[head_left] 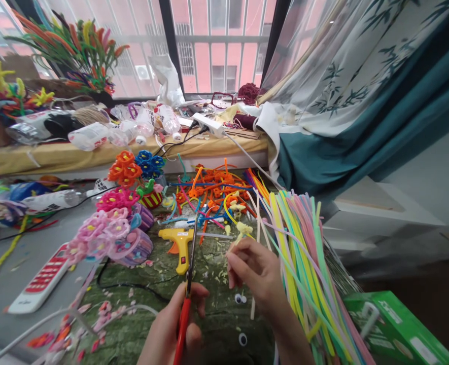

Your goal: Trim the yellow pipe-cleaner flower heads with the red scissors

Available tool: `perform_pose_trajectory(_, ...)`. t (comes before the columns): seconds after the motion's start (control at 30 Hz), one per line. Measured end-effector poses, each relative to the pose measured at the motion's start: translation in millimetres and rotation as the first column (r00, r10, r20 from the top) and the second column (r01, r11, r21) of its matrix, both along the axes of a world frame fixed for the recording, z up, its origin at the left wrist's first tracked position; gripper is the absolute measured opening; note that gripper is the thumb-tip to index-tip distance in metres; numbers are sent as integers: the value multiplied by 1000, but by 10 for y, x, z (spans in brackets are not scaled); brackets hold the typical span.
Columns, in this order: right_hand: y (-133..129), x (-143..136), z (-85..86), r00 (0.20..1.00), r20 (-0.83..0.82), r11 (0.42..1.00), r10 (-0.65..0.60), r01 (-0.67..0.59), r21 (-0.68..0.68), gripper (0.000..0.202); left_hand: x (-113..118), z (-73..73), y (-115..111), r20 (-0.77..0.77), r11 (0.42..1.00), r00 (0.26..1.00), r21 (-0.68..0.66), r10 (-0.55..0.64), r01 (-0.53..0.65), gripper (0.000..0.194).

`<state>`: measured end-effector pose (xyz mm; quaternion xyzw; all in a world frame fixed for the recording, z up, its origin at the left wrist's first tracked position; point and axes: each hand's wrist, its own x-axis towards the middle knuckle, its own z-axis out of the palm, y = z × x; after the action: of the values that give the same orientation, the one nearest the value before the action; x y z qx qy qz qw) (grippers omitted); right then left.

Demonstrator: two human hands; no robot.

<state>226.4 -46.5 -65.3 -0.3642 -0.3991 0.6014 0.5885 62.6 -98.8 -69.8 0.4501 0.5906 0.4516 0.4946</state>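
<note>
Red-handled scissors are in my left hand, its fingers wrapped round them, with the long blades pointing up and away. My right hand pinches a small pale yellow fuzzy piece between thumb and fingertips, to the right of the blades. Just beyond my left hand lies a yellow glue gun on the dark green mat. Pale yellow clippings are scattered on the mat between the glue gun and my right hand.
Pastel pipe cleaners lie bundled at the right, beside a green box. Fuzzy flowers and a white remote are at the left. Orange pieces pile up behind. Googly eyes sit near my right wrist. Bottles line the ledge.
</note>
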Motion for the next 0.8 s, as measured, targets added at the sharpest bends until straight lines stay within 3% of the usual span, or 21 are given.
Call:
perform_pose_trajectory(0.13, -5, -2, -9, 999, -10, 999, 46, -46, 0, 18, 189, 125, 75, 91, 993, 990, -40, 112, -109, 59)
perform_pose_trajectory(0.23, -1, -4, -40, 998, 2, 997, 71, -71, 24, 17, 293, 218, 128, 162, 984, 976, -128, 146, -126, 47)
perform_pose_trajectory(0.33, 7, -7, -70, 996, 32, 996, 78, -80, 51, 15, 360, 266, 167, 248, 981, 957, -155, 153, -117, 47)
perform_pose_trajectory(0.6, 17, -22, -90, 991, 114, 994, 68, -77, 79, 11, 442, 304, 223, 258, 977, 954, -185, 154, -108, 50)
perform_pose_trajectory(0.8, 17, -21, -73, 993, 79, 995, 82, -86, 47, 16, 438, 240, 218, 312, 991, 947, -130, 77, -38, 50)
